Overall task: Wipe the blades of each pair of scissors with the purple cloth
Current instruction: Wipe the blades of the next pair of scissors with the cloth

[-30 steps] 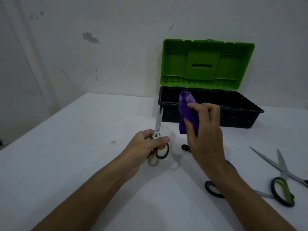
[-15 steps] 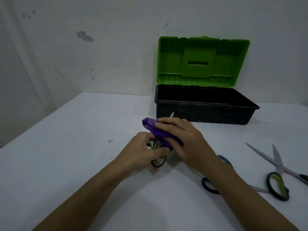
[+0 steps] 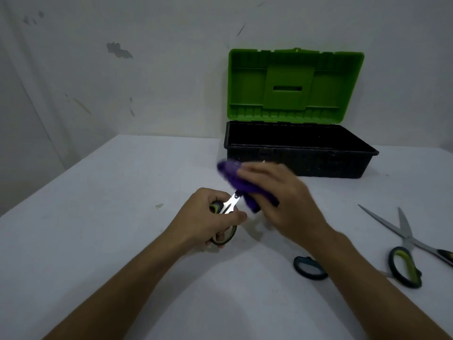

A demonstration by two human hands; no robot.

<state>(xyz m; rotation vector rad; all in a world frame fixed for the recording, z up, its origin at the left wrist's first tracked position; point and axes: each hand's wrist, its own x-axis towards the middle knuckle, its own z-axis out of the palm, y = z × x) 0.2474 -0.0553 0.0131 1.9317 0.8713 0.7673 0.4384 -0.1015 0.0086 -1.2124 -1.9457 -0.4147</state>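
- Head view: left hand (image 3: pixel 208 217) gripping scissors (image 3: pixel 226 212) by handles above table (image 3: pixel 98 217).
- Right hand (image 3: pixel 277 195) clamping purple cloth (image 3: pixel 232 177) around blades; wipe underway.
- Two more pairs (image 3: pixel 402 251) lying right, seemingly pending.

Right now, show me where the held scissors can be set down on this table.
Best free patch: the bare table left of the left hand, running back to the wall. Another lies near, between both forearms. Crowded: right side, where open scissors and a dark-handled pair lie. Straight ahead, the toolbox blocks the way.
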